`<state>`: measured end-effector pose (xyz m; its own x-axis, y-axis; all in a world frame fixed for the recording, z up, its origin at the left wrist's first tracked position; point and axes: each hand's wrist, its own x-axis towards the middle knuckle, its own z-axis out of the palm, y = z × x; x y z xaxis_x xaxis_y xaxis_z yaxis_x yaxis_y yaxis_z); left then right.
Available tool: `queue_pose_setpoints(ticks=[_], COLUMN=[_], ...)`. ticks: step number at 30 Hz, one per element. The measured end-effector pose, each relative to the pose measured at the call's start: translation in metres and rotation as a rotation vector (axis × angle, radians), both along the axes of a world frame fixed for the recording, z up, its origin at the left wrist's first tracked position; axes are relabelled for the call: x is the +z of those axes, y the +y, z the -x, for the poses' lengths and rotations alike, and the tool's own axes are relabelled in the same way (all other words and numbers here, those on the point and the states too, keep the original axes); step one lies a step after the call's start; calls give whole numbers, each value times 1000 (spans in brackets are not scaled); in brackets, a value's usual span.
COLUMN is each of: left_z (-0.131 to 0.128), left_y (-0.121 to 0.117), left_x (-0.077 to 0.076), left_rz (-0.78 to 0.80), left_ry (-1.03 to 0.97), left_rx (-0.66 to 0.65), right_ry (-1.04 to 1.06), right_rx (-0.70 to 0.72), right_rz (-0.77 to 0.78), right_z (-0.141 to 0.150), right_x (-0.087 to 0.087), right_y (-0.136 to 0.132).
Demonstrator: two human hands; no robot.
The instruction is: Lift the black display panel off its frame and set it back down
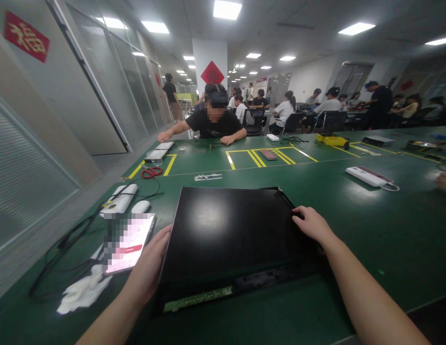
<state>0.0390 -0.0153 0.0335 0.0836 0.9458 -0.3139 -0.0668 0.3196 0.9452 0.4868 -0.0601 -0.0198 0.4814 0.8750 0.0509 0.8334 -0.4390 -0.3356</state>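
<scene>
A flat black display panel (230, 230) lies on the green table (352, 225) in front of me, with a strip of green circuit board (197, 299) along its near edge. My left hand (151, 268) presses against the panel's left edge, fingers wrapped at the side. My right hand (311, 223) rests on the right edge, its fingers curled over the rim near the far right corner.
A phone (127, 242) lies left of the panel, beside a white mouse (141, 206), a white device (118, 199), black cables (64, 249) and a white cloth (82, 292). Red scissors (152, 172) and a white power strip (368, 176) lie farther off. A person (215, 120) sits opposite.
</scene>
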Motion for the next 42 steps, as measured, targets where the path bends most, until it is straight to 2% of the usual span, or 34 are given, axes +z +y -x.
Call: queue_pose_setpoints(ticks=[5,12,20,25,33,42], left_z=[-1,-3,-6,-3,-6,-7], left_y=[1,-11,-19,-16,-18,-22], left_x=[-2,5,9,6,10,9], left_rz=[11,-117,-154,-176,-158,-230], left_ry=[-1,-58,-159,-203,-255,-290], left_rx=[30,7,-12,-46,-47,-65], right_ry=[-1,5,107,144,157,204], right_rx=[-6,-1,-17,-16,6,-10], right_rz=[-10,-1,-131,-115,-110,-123], right_z=[0,0,-11,-18,-19,-16], right_x=[0,1,-13,-17,-14,-7], right_y=[0,1,8,12,11,11])
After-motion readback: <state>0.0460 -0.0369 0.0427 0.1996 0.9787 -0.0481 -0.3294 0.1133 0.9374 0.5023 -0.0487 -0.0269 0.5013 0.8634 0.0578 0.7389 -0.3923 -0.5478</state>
